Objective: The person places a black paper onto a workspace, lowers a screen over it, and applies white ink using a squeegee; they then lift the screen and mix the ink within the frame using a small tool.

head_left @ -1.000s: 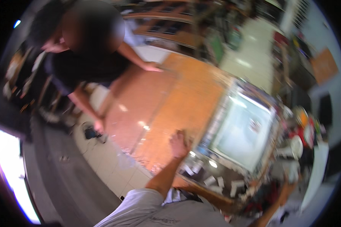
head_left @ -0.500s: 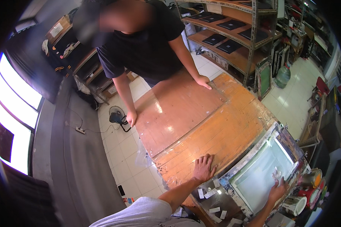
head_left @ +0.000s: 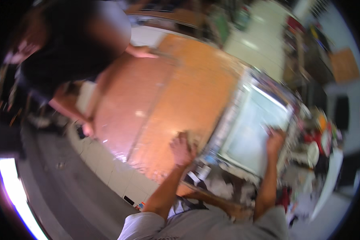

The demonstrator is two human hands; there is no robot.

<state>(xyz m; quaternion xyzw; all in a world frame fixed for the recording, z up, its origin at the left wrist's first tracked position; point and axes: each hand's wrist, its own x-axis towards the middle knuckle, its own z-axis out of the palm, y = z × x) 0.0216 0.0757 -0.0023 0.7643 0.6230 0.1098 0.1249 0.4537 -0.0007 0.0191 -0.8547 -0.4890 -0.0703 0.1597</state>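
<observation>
Right hand (head_left: 275,141) shifted onto glass frame (head_left: 255,129)

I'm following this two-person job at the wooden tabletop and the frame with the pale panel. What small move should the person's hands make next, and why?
Probably hold steady and firm the grip before shifting anything. The left hand lies flat on the wooden tabletop near its edge, the right hand rests on the pale framed panel, and a co-worker has both hands on the far side. The picture is blurred, so finer contact is unclear.
</observation>
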